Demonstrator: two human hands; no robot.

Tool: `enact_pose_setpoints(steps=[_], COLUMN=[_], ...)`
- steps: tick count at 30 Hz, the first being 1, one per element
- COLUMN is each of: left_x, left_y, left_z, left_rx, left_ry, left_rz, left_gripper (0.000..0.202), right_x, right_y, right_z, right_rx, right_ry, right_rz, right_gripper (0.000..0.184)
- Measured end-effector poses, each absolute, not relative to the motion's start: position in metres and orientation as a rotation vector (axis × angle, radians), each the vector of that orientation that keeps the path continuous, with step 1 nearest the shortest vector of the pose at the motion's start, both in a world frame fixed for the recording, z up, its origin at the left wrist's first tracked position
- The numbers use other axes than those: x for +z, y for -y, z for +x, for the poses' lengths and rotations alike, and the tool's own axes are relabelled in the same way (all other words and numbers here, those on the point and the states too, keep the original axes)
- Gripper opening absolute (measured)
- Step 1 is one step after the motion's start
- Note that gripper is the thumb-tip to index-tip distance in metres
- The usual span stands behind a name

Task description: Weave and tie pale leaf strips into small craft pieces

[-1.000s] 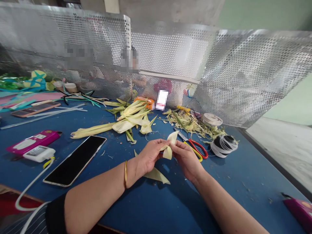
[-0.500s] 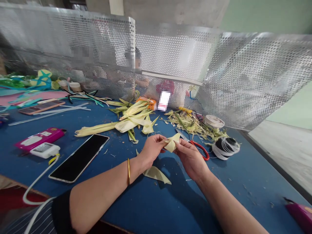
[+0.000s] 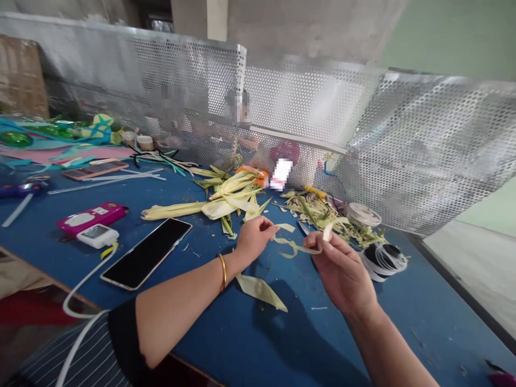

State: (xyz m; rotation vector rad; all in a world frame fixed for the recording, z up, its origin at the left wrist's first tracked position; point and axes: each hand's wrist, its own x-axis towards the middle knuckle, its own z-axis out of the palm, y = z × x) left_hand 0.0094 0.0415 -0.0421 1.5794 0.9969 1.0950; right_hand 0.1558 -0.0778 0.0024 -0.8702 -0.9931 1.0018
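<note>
My left hand is closed in a pinch on one end of a narrow, pale corn husk strip. Opposite it, my right hand grips the other end, its fingers curled and a short piece standing up past the thumb. Between the hands the husk hangs twisted, with a loop or knot near its middle. A loose husk piece lies on the table by my left wrist. Behind the hands is a heap of corn husks. Scissor blades poke out beside my right hand, which hides their handles.
Husk scraps lie at the back, near a white roll. A string spool stands at right. On the left are a dark-screened phone and a magenta device with a white cable. Perforated metal panels border the table's back.
My hands have moved apart, my right hand going right. The husk, bunched and folded between my fingers before, is now stretched out as narrow strips. The view has shifted leftward.
</note>
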Motion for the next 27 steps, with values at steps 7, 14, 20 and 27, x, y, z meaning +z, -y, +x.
enact_pose_setpoints(steps=[7, 14, 20, 27], left_x=[-0.046, -0.045, -0.034, -0.018], left_y=[-0.051, -0.063, -0.054, -0.009], left_z=[0.007, 0.001, 0.003, 0.013], left_rx=[1.119, 1.165, 1.124, 0.819], left_ry=[-1.066, -1.162, -1.122, -0.899], left_rz=[1.418, 1.253, 1.171, 1.219], left_gripper=[0.023, 0.022, 0.020, 0.023], right_x=[0.023, 0.025, 0.018, -0.019], right_y=[0.088, 0.101, 0.087, 0.059], right_z=[0.163, 0.177, 0.173, 0.158], right_rx=[1.101, 1.157, 1.228, 1.023], right_ry=[0.945, 0.881, 0.808, 0.909], right_rz=[-0.770, -0.706, -0.807, -1.204], right_gripper=[0.033, 0.045, 0.030, 0.031])
